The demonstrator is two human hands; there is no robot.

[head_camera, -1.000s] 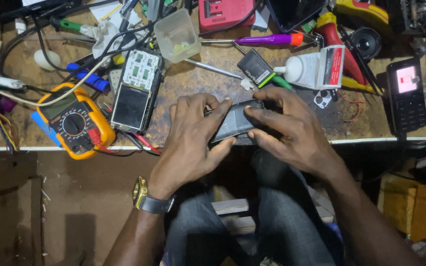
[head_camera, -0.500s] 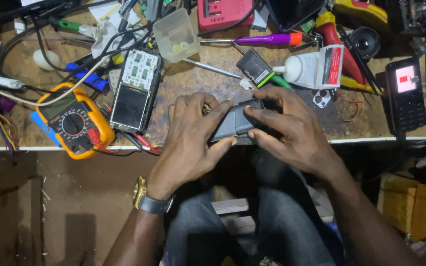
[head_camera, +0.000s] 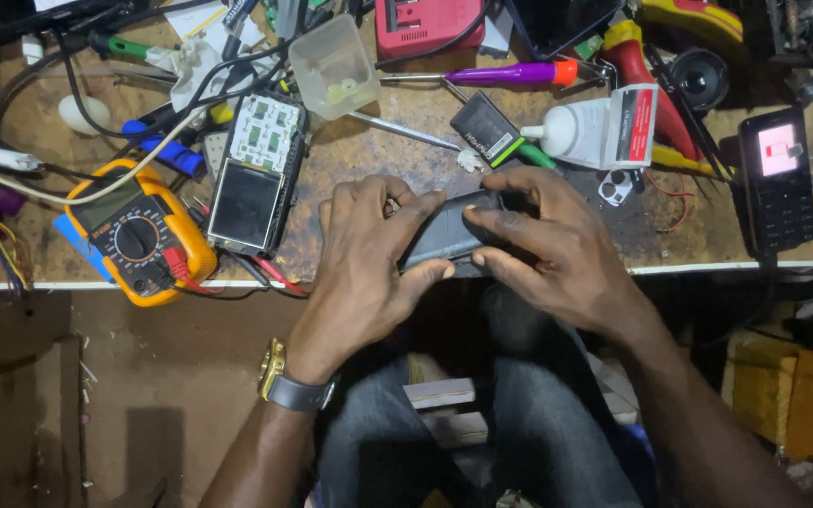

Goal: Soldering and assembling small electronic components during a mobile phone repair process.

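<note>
Two hands: both mine, left hand [head_camera: 364, 273] and right hand [head_camera: 557, 259], meet at the near edge of the desk [head_camera: 406, 160].
Held thing: one dark phone body [head_camera: 449, 230], flat and slim, lying across between my palms, just above my lap.
Left fingers: curled over the phone body's left end, thumb under it, clamped.
Right fingers: pressed along its right end and top edge, closed on it too.
Progress: as I judge it, the shell is in hand and being worked at its edge; I cannot tell whether it is opened or closed, since my fingers hide the seam.
Done so far: one stripped handset [head_camera: 254, 174] lies left of my left fingers, board and screen bare.
Left to do: the piece I hold is not set down.
Meters: one orange multimeter [head_camera: 138, 235], further left.
Working phones: one black keypad phone [head_camera: 778, 179] with lit screen, far right of my right fingers.
Batteries: one black battery [head_camera: 486, 130], just beyond my fingertips.
Bottles: one white glue bottle [head_camera: 595, 127] on its side.
Tubs: one clear plastic tub [head_camera: 333, 64].
</note>
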